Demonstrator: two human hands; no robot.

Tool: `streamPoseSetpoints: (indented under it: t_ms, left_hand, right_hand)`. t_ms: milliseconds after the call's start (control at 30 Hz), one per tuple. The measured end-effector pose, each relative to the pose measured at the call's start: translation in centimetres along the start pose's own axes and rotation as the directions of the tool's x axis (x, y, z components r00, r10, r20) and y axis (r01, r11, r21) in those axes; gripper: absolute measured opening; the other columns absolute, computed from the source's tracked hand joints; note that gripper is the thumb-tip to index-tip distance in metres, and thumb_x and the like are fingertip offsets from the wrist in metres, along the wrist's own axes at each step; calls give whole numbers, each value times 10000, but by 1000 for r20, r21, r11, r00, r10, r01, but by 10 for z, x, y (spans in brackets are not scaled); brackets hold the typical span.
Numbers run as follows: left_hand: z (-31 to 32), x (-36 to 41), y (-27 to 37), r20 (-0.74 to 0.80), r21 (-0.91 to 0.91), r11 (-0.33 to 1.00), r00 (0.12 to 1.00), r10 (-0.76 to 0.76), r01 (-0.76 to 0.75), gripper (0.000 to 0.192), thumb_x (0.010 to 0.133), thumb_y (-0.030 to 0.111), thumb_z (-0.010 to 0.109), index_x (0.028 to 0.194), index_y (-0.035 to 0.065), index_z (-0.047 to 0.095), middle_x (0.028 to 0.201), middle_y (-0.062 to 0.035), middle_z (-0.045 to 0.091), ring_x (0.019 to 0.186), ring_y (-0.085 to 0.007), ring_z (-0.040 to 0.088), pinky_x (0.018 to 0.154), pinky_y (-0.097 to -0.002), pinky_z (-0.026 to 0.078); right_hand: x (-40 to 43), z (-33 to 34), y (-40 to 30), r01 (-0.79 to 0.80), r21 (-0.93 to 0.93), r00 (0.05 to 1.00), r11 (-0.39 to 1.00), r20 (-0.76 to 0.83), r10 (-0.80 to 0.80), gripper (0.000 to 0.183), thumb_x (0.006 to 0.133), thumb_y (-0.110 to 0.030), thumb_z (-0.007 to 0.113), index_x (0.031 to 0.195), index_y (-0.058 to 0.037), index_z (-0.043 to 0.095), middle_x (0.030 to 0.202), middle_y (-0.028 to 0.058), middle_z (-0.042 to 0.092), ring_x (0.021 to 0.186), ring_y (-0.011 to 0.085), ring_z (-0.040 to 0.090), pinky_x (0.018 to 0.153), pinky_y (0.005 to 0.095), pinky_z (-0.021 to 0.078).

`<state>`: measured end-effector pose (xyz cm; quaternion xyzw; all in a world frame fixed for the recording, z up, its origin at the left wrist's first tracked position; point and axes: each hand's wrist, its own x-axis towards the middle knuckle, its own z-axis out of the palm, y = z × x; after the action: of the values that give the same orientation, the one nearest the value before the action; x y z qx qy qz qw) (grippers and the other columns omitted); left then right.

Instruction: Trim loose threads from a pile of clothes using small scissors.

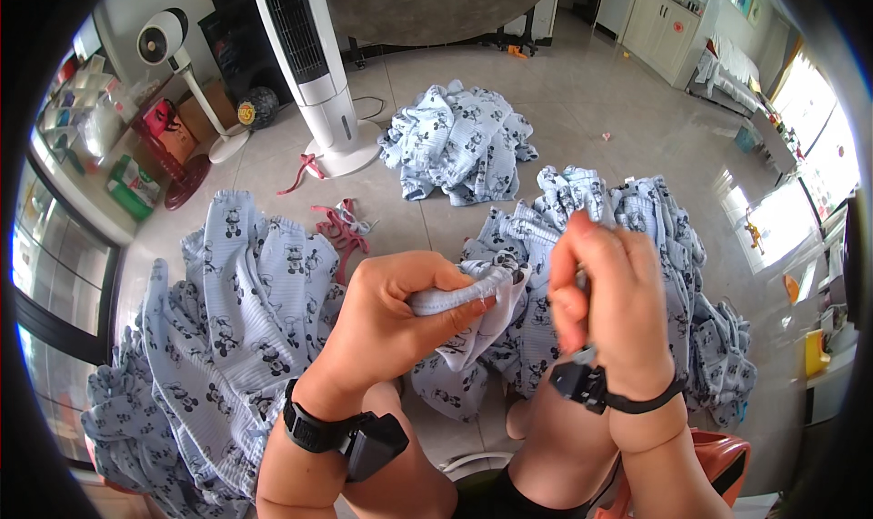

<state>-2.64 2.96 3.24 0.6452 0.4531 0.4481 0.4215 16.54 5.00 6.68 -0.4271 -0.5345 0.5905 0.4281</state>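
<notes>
My left hand (402, 314) pinches the folded edge of a light blue ribbed garment piece (477, 335) printed with dark cartoon mice. Loose white thread ends show along that edge, near my thumb. To its right, my right hand (600, 287) is raised with the fingers curled in, apart from the held edge. Motion blurs it, and whether something small is inside the fingers is hidden. Behind and below my right hand lies a heap of the same printed garments (655, 246). Another pile of printed garments (239, 301) lies to the left of my left forearm.
A third garment pile (464, 144) sits farther off on the tiled floor (566, 116). Beside it stands a white tower fan (320, 96). Red fabric strips (344, 232) lie between the piles. An orange-red plastic item (716, 457) is by my right forearm.
</notes>
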Motion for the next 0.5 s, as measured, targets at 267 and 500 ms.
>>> streamPoseSetpoints:
  t_ms: [267, 500]
  left_hand:
    - [0, 2, -5, -37, -65, 994, 996, 85, -88, 83, 751, 12, 698, 812, -10, 646, 724, -3, 603, 642, -39, 507, 542, -202, 410]
    - [2, 5, -9, -27, -2, 994, 994, 108, -108, 86, 748, -1, 698, 817, -10, 647, 739, -6, 605, 664, -42, 521, 556, -198, 413]
  right_hand:
    - [10, 2, 23, 604, -375, 797, 703, 263, -544, 95, 790, -51, 650, 859, -1, 608, 654, 23, 534, 498, 51, 463, 423, 196, 349]
    - [14, 7, 33, 725, -441, 671, 529, 278, -688, 85, 790, -17, 643, 844, -6, 579, 739, 60, 544, 530, 109, 503, 471, 216, 393]
